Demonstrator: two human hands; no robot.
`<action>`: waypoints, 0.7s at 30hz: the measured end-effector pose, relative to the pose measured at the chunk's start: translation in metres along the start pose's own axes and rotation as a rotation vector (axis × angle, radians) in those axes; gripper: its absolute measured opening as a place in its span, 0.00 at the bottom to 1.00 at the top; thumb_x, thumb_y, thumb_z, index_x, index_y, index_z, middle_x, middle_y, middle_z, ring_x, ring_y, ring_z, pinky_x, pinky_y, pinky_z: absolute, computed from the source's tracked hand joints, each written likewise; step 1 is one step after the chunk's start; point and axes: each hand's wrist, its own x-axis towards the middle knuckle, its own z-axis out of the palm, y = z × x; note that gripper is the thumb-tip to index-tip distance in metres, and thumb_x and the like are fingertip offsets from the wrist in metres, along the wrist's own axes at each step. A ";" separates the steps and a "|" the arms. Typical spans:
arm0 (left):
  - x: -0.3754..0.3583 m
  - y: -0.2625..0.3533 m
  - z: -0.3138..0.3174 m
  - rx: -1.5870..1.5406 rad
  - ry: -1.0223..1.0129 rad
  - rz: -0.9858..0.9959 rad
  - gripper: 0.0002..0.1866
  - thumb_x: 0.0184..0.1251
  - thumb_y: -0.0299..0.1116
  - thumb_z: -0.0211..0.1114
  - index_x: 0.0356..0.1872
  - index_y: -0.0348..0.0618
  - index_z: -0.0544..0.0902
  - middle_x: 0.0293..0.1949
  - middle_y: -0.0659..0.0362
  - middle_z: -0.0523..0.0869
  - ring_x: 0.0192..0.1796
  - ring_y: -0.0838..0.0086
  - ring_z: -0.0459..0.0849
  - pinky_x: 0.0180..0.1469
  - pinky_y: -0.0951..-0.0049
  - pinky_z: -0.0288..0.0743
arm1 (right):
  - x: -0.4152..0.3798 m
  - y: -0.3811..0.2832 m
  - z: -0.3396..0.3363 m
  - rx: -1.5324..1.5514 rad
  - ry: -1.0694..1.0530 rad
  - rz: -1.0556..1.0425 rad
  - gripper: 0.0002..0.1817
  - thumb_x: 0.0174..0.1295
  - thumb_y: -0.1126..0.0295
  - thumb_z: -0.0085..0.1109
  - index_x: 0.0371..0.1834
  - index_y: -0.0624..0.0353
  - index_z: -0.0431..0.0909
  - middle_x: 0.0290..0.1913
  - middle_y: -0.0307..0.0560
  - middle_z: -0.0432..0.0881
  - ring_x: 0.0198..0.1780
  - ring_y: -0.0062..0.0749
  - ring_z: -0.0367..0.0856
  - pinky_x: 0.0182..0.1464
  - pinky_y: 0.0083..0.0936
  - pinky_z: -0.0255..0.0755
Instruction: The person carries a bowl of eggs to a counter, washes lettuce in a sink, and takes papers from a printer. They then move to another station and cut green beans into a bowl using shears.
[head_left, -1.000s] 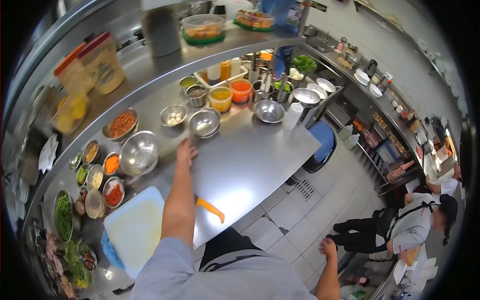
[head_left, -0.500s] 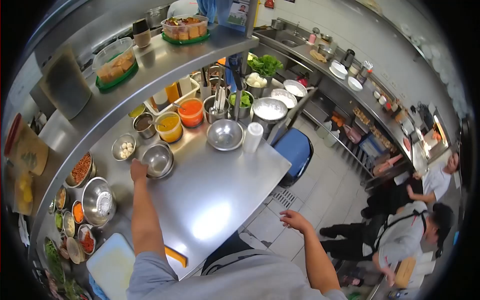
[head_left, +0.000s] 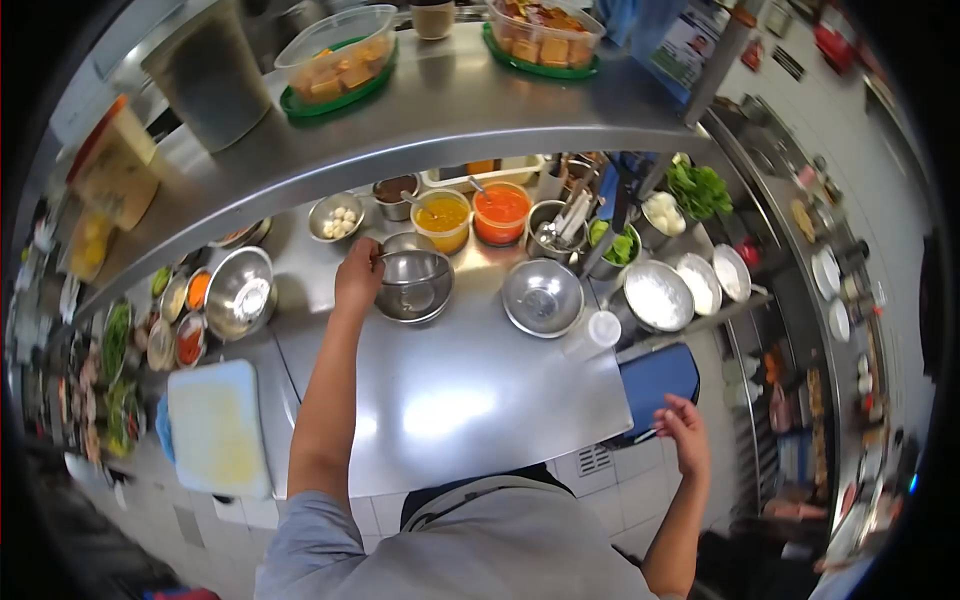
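Note:
My left hand (head_left: 358,274) pinches the rim of a metal bowl (head_left: 416,266). That bowl is tilted above another metal bowl (head_left: 418,306) on the steel table (head_left: 470,370). My right hand (head_left: 684,434) hangs past the table's right end, fingers loosely apart and holding nothing. Beside the held bowl stand a tub of yellow sauce (head_left: 443,220) and a tub of orange-red sauce (head_left: 501,212). Farther right are another metal bowl (head_left: 543,298) and a white squeeze bottle (head_left: 594,336).
A steel shelf (head_left: 430,110) spans the back above the table, bearing plastic boxes of food. At left lie a cutting board (head_left: 218,428) and a large metal bowl (head_left: 240,292). A blue bin (head_left: 660,388) stands below the table's right end. Bowls of white powder (head_left: 658,294) sit beyond it.
The view has turned left. My left hand has raised the upper bowl's rim from the bowl beneath. My right hand stays empty, its fingers somewhat more upright.

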 end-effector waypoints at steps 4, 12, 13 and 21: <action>-0.052 0.024 -0.009 -0.202 0.367 0.093 0.16 0.59 0.23 0.65 0.50 0.39 0.79 0.41 0.50 0.85 0.42 0.60 0.85 0.49 0.64 0.78 | 0.092 -0.088 -0.021 -0.071 -0.138 -0.343 0.22 0.70 0.72 0.59 0.67 0.60 0.73 0.46 0.42 0.83 0.43 0.21 0.80 0.45 0.19 0.73; -0.263 0.082 0.069 -0.670 0.272 -0.635 0.11 0.68 0.32 0.67 0.30 0.43 0.74 0.25 0.65 0.76 0.25 0.84 0.70 0.25 0.76 0.65 | 0.324 -0.169 -0.022 -0.594 -0.108 -0.678 0.30 0.57 0.76 0.66 0.66 0.60 0.75 0.55 0.54 0.84 0.50 0.38 0.84 0.54 0.31 0.77; -0.291 0.084 0.082 -0.699 0.220 -0.687 0.09 0.69 0.32 0.66 0.33 0.44 0.76 0.27 0.65 0.78 0.25 0.83 0.73 0.24 0.77 0.67 | 0.329 -0.181 -0.008 -0.663 -0.195 -0.643 0.31 0.55 0.74 0.67 0.66 0.60 0.75 0.57 0.57 0.83 0.53 0.43 0.83 0.58 0.34 0.76; -0.334 0.172 0.128 -0.960 0.267 -0.809 0.08 0.70 0.29 0.67 0.34 0.44 0.76 0.28 0.64 0.82 0.25 0.84 0.77 0.26 0.79 0.73 | 0.389 -0.121 0.074 -1.291 -0.235 -0.739 0.31 0.50 0.68 0.71 0.62 0.43 0.79 0.58 0.58 0.76 0.60 0.56 0.79 0.56 0.46 0.79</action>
